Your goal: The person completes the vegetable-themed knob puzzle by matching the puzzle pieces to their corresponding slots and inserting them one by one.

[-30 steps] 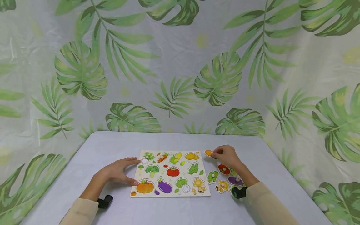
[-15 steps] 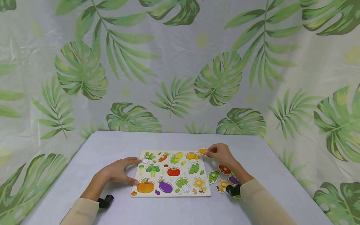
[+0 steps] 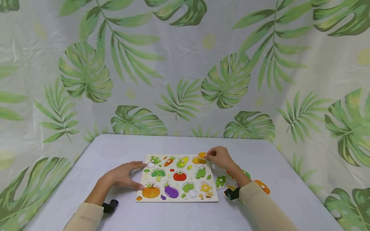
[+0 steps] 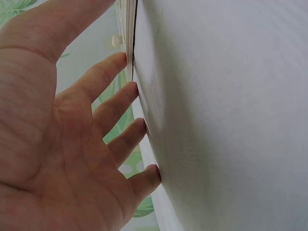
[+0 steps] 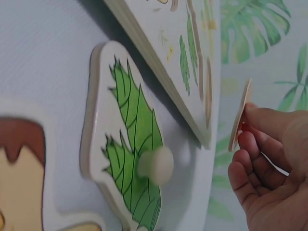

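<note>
A white vegetable puzzle board (image 3: 169, 176) lies on the table. Along its left edge rests my left hand (image 3: 123, 175), fingers spread and nearly straight; in the left wrist view a fingertip (image 4: 119, 60) touches the board's side. My right hand (image 3: 221, 158) pinches a yellow-orange oval puzzle piece (image 3: 202, 155) by its right end, over the board's top right corner. That piece (image 5: 239, 118) appears edge-on in the right wrist view, held between thumb and fingers. Under it on the board is the yellow-orange potato-like picture (image 3: 198, 160).
Several loose pieces lie right of the board, partly hidden by my right forearm. Among them are a green leafy piece (image 3: 221, 182) with a knob (image 5: 161, 166) and an orange piece (image 3: 262, 187). White radish (image 3: 151, 164), carrot (image 3: 169, 161) and corn (image 3: 182, 162) pieces sit in the board.
My right hand has carried the yellow-orange piece leftward from beside the board to over its top right corner. The left hand has stayed at the board's left edge.
</note>
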